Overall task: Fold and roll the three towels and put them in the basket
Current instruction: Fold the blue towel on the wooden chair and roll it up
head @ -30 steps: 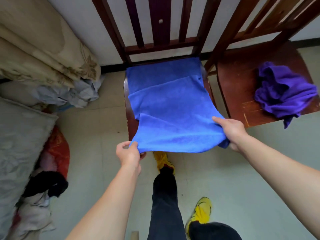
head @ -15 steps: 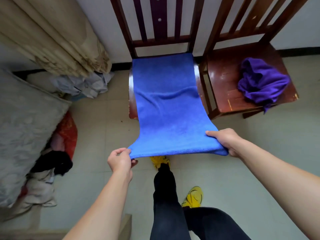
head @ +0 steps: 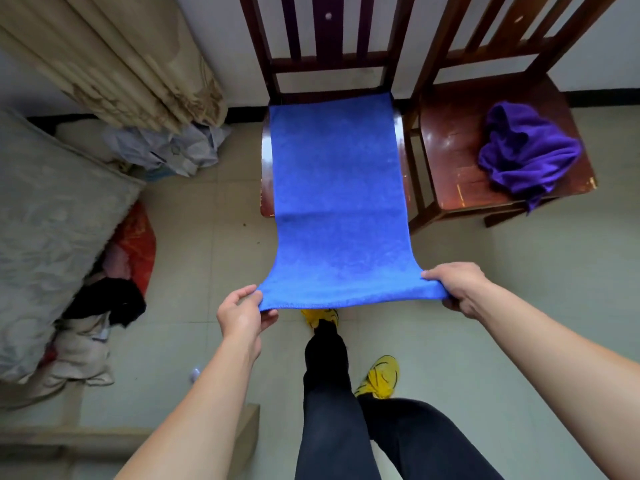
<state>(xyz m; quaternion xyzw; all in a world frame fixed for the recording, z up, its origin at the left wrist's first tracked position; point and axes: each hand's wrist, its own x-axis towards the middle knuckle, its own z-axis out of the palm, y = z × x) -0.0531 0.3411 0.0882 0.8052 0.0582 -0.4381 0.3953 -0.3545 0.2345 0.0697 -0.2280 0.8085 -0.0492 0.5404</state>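
A blue towel point(head: 337, 199) lies stretched flat over the seat of the middle wooden chair point(head: 265, 161), its near end hanging past the seat's front edge. My left hand point(head: 242, 315) pinches the near left corner. My right hand point(head: 457, 287) grips the near right corner, and the near edge is held taut between them above the floor. A purple towel point(head: 526, 154) sits crumpled on the seat of the right chair point(head: 450, 147). No basket and no third towel are in view.
A beige curtain point(head: 131, 60) hangs at the upper left over a heap of pale cloth point(head: 166, 150). A grey mattress point(head: 52, 220) and a clothes pile point(head: 104, 306) line the left. My legs and yellow shoes point(head: 377, 375) stand on the tiled floor below the towel.
Both hands have drawn the towel's near edge back towards me, so the fold that lay on the seat has opened out and the towel now lies in one flat layer.
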